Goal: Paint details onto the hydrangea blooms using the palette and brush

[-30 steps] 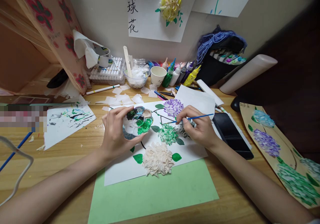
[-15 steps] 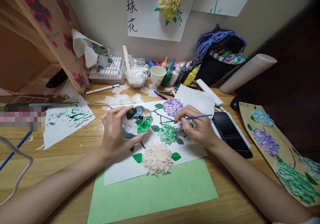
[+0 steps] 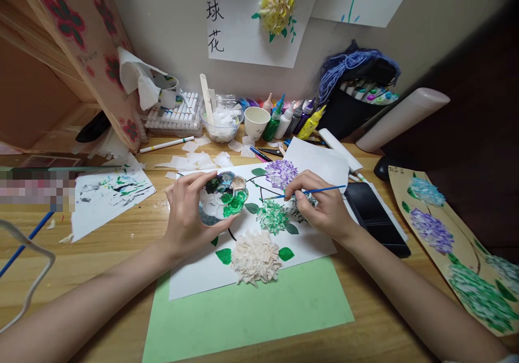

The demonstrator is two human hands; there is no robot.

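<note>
My left hand (image 3: pixel 187 211) grips a round paint palette (image 3: pixel 219 207) by its edges, tilted toward me, with green, black, white and beige paint in its wells. Between the fingers of my right hand (image 3: pixel 318 206) is a thin blue paintbrush (image 3: pixel 326 189), its tip pointing left over the white paper (image 3: pixel 194 284). Raised paper flowers sit on that sheet: purple (image 3: pixel 280 174), green-and-white (image 3: pixel 273 216) and cream (image 3: pixel 256 257). A dark-tipped flower (image 3: pixel 298 209) is partly hidden behind my right hand. Painted green leaves (image 3: pixel 223 256) and dark stems lie around them.
Light green paper (image 3: pixel 251 319) lies under the white sheet. Behind stand a marker box (image 3: pixel 174 119), a bowl of paper scraps (image 3: pixel 222 127), a paper cup (image 3: pixel 256 122) and paint bottles (image 3: pixel 272 125). A black case (image 3: pixel 377 219) and a flower picture (image 3: pixel 432 230) are at right, a paint-smeared sheet (image 3: pixel 111 198) at left.
Almost nothing differs. The whole view has shifted very slightly; both hands keep hold of the palette and the paintbrush in the same places.
</note>
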